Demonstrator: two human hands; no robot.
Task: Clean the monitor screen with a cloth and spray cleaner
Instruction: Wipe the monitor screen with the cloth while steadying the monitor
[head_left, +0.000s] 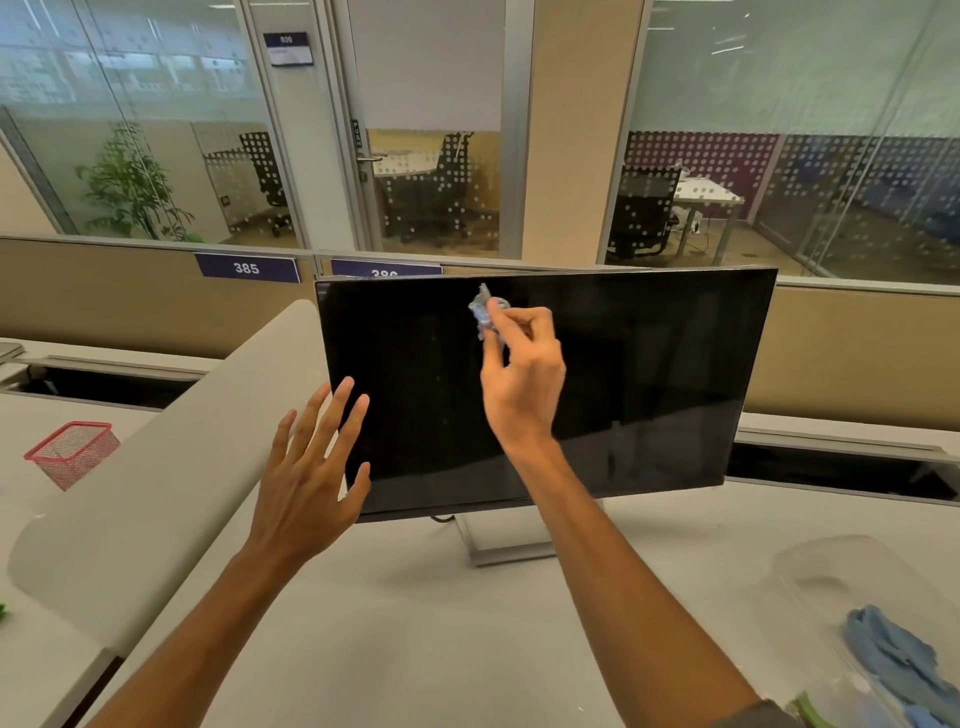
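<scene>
A black monitor (649, 374) stands on a silver foot in the middle of the desk, its screen dark. My right hand (524, 374) pinches a small crumpled blue cloth (485, 312) against the upper middle of the screen. My left hand (311, 473) hovers with fingers spread near the screen's lower left corner, holding nothing. No spray bottle shows clearly in view.
A clear plastic container (831, 571) with blue cloths (904, 665) lies at the desk's near right. A red mesh basket (72, 452) sits on the neighbouring desk at left, beyond a curved grey divider (171, 467). Beige partition panels and glass office walls stand behind.
</scene>
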